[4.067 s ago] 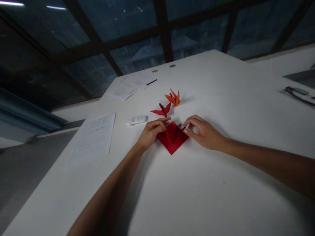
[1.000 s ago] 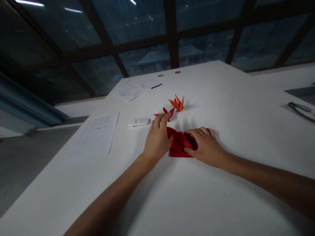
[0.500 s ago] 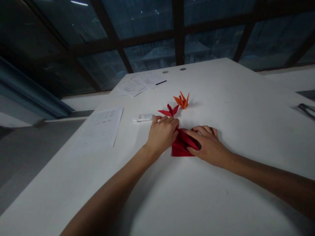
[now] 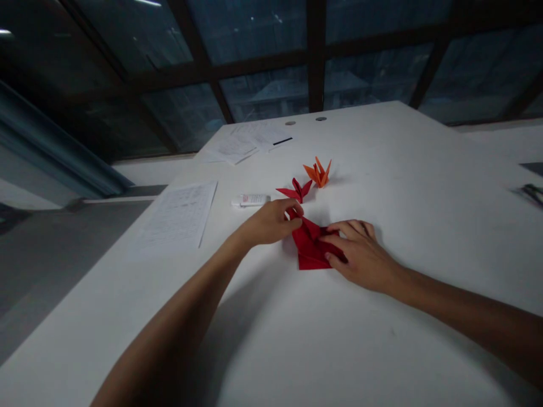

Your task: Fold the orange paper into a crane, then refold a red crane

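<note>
A partly folded sheet of red origami paper (image 4: pixel 311 257) lies on the white table between my hands. My left hand (image 4: pixel 274 222) pinches its upper left corner between thumb and fingers, and that flap is lifted off the layer below. My right hand (image 4: pixel 360 254) rests on the right side of the paper, fingers bent and pressing it down, with the thumb near its lower edge. Just beyond my left hand stands a red paper crane (image 4: pixel 297 191). Behind it and to the right is an orange paper crane (image 4: pixel 319 173).
A white tube or marker-like object (image 4: pixel 251 200) lies left of the cranes. Printed sheets (image 4: pixel 180 215) lie at the left edge, with more papers (image 4: pixel 241 144) farther back. Dark scissors-like handles (image 4: pixel 533 194) show at the far right. Windows (image 4: pixel 263 93) stand behind the table.
My left hand has drawn back a little to the left, raising the paper's corner so that a folded flap now shows. My right hand stays on the paper. The view has shifted slightly.
</note>
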A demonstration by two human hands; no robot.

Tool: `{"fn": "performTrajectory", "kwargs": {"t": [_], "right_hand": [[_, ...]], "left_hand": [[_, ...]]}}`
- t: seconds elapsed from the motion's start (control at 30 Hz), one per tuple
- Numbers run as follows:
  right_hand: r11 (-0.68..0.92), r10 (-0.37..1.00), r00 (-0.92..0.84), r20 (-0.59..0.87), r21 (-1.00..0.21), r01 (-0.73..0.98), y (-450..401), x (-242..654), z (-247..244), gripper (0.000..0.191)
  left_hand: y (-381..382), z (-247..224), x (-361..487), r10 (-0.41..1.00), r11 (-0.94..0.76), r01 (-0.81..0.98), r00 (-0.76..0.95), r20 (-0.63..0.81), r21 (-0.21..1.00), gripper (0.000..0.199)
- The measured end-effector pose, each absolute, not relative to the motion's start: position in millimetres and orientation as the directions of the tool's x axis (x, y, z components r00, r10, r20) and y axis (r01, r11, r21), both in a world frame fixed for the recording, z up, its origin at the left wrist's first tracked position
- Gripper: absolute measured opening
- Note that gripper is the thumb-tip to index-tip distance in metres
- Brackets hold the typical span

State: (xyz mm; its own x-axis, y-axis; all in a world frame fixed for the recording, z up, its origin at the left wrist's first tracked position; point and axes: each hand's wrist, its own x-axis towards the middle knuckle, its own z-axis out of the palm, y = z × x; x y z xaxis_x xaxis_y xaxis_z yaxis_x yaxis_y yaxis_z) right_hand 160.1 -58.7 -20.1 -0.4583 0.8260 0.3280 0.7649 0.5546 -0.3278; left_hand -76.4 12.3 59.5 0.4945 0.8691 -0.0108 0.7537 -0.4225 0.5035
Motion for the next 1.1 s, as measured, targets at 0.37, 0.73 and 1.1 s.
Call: {"fn": "performTrajectory", "kwargs": {"t": [0.37,0.73,1.1], "right_hand": [[0.711,0.672,-0.582,0.458,-0.178,0.680,-65.0,158.9,-12.9,0.022],[0.713,0.698,-0.586,0.410,-0.334,0.616,-58.5,157.7,-17.3,0.015],[0.692,0.720,-0.559,0.411,-0.362,0.625,-56.7,158.5,-15.1,0.015]], "left_hand": [[18.1,34.6,-70.9,0.931,-0.336,0.745,0.354,0.084,0.576,0.024],[20.7,30.5,-80.0,0.758,-0.544,0.465,0.629,0.172,0.698,0.029],[27.4,45.3,-102.1,0.657,-0.490,0.490,0.751,-0.064,0.721,0.017]]}}
